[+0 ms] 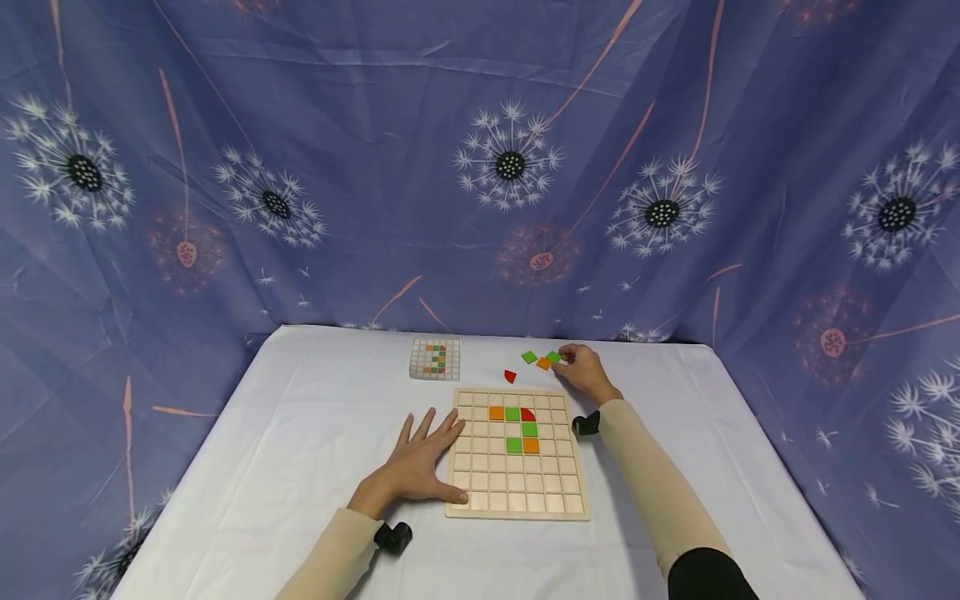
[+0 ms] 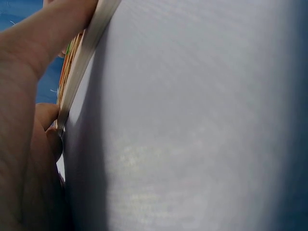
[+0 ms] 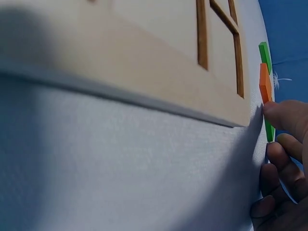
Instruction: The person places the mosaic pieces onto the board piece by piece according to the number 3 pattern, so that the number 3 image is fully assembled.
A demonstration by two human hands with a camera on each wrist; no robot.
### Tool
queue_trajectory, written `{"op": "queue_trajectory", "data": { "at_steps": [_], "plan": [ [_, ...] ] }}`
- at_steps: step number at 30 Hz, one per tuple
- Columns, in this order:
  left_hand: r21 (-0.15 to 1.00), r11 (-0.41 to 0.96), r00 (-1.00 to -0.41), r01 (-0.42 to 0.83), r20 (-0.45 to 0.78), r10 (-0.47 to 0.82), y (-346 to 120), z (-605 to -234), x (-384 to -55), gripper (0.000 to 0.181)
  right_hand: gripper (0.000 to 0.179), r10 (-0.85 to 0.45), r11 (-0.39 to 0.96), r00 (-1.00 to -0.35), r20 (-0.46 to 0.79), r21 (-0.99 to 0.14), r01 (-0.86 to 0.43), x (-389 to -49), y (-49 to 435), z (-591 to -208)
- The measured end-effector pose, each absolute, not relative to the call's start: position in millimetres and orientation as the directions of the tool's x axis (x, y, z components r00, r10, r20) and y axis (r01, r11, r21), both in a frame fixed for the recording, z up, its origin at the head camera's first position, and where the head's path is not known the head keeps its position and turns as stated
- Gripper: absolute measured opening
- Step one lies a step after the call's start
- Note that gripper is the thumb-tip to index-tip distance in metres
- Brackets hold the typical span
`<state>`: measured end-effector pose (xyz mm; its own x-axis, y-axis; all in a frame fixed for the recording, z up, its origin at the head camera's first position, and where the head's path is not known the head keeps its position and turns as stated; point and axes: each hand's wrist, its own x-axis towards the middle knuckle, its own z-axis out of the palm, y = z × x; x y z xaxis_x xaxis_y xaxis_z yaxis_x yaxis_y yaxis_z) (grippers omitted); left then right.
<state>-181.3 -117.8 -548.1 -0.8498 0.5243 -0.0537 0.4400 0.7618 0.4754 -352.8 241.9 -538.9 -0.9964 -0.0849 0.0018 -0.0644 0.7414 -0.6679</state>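
A wooden grid board (image 1: 517,508) lies on the table, with orange, green and red tiles in several of its upper squares. My left hand (image 1: 412,467) rests at the board's left side, fingers spread, the thumb and fingertips on its edge. In the left wrist view the thumb (image 2: 53,29) lies over the board's rim (image 2: 79,72). Beyond the board's top right corner, my right hand (image 1: 587,373) pinches a green tile (image 1: 553,357) between thumb and forefinger. An orange tile (image 3: 265,83) lies right beside the thumb, with another green tile (image 1: 529,357) to its left.
A loose red tile (image 1: 510,377) with a rounded side lies just above the board. Behind the board on the left stands a small pattern card (image 1: 435,360) with a coloured grid. A white cloth (image 1: 300,433) covers the table, and a blue dandelion-print curtain (image 1: 390,167) hangs behind.
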Motion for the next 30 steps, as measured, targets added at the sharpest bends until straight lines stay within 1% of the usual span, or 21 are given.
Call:
{"op": "queue_trajectory", "data": {
  "at_steps": [17, 25, 30],
  "plan": [
    [0.471, 0.773, -0.854, 0.426, -0.074, 0.515, -117.5, -545.6, -179.9, 0.122, 0.035, -0.059, 0.739, -0.998, -0.014, -0.672, -0.034, -352.0, 239.4, -538.6],
    [0.46, 0.774, -0.851, 0.436, -0.07, 0.521, -118.3, -547.5, -181.3, 0.122, 0.033, -0.08, 0.727, -0.996, 0.036, -0.682, -0.083, -349.1, 245.0, -539.9],
    [0.46, 0.775, -0.851, 0.434, -0.073, 0.52, -118.1, -548.7, -182.0, 0.122, 0.034, -0.078, 0.703, -0.997, 0.015, -0.708, -0.065, -348.2, 248.5, -539.4]
  ]
}}
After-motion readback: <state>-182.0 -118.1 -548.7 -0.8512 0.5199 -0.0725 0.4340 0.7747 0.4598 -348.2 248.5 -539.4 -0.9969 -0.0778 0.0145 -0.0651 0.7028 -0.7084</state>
